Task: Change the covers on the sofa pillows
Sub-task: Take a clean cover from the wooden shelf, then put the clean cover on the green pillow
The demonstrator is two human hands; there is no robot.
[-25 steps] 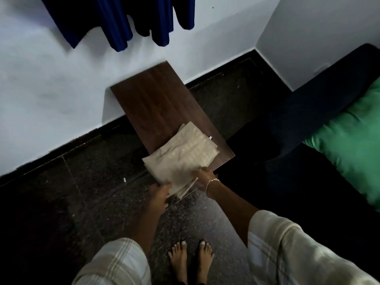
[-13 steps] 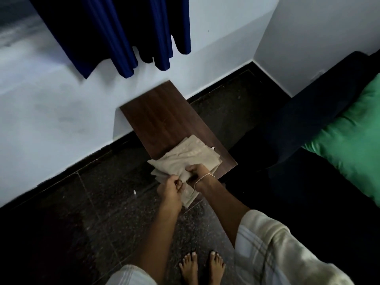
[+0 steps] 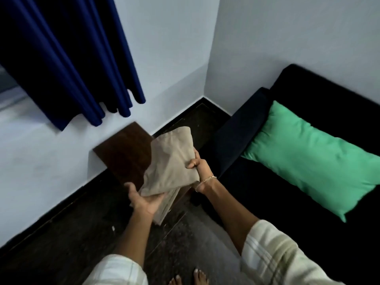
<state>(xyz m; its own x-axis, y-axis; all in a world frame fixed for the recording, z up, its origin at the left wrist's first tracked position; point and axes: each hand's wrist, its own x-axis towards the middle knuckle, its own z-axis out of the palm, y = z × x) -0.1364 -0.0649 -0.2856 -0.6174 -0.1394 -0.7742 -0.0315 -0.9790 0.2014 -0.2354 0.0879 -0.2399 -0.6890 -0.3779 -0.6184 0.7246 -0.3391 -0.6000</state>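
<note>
A dark blue curtain (image 3: 67, 64) hangs at the left, a brown wooden bench (image 3: 125, 157) below it. To do this well, she should shake one folded beige cover (image 3: 172, 163) loose and find its opening before turning to the sofa. The left hand (image 3: 144, 197) lies spread, palm up, under the covers; the right hand (image 3: 200, 168) pinches their edge. The green pillow (image 3: 312, 153) waits on the black sofa (image 3: 236, 136).
</note>
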